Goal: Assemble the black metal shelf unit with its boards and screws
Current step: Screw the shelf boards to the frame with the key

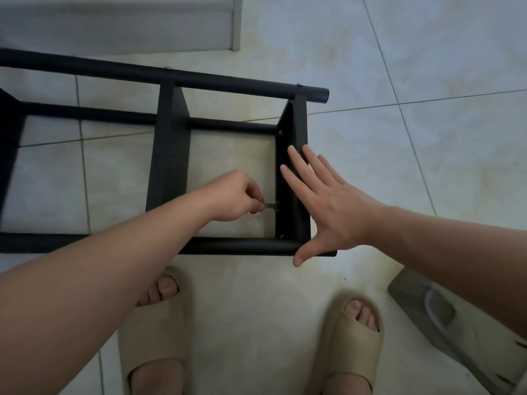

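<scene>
The shelf frame (171, 75) lies on its side on the tiled floor (427, 67), long axis left to right. The left hand (236, 195) pinches a small silver wrench (270, 206) that points rightward into the end board (288, 132). This is likely screw-tightening. Right of the grip, the right hand (328, 206) lies flat, fingers straight, bracing that board. The next move calls for short turns with the wrench kept seated.

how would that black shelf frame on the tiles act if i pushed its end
The black frame looks like rigid metal tube, so it should move as one stiff piece. On the glossy tiles it would probably slide rather than tip. The right hand pressed flat on its end suggests it shifts easily.
</scene>
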{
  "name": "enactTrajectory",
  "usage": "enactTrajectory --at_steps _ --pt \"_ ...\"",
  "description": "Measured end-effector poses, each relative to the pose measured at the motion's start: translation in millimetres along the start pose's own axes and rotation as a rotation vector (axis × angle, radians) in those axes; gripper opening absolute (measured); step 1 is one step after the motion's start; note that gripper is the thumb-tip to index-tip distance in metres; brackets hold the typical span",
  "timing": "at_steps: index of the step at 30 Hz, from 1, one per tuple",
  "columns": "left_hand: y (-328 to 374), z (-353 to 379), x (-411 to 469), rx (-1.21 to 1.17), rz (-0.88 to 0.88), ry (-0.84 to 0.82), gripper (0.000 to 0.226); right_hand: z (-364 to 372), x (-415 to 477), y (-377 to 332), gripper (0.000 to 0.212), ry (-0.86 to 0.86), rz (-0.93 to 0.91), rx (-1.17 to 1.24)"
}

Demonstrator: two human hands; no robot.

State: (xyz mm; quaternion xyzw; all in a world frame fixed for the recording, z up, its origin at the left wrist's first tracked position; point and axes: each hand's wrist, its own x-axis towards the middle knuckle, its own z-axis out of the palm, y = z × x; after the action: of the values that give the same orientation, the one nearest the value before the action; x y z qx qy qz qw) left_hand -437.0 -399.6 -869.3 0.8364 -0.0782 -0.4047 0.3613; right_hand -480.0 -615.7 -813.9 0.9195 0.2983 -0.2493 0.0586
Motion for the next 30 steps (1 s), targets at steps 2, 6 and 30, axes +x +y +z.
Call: enactTrajectory --at_steps 2,6,30 --pt "-1 2 1 -0.017 0.010 -0.019 0.018 2 -3 2 0.151 0.007 -0.015 -0.006" --pt "-3 7 0 -0.090 0.018 -0.093 0.014 9 -3 -1 0.145 0.056 -0.021 0.014" --pt "22 26 0 -0.640 -0.168 -0.242 0.010 31 -9 2 0.142 0.223 -0.001 0.094"
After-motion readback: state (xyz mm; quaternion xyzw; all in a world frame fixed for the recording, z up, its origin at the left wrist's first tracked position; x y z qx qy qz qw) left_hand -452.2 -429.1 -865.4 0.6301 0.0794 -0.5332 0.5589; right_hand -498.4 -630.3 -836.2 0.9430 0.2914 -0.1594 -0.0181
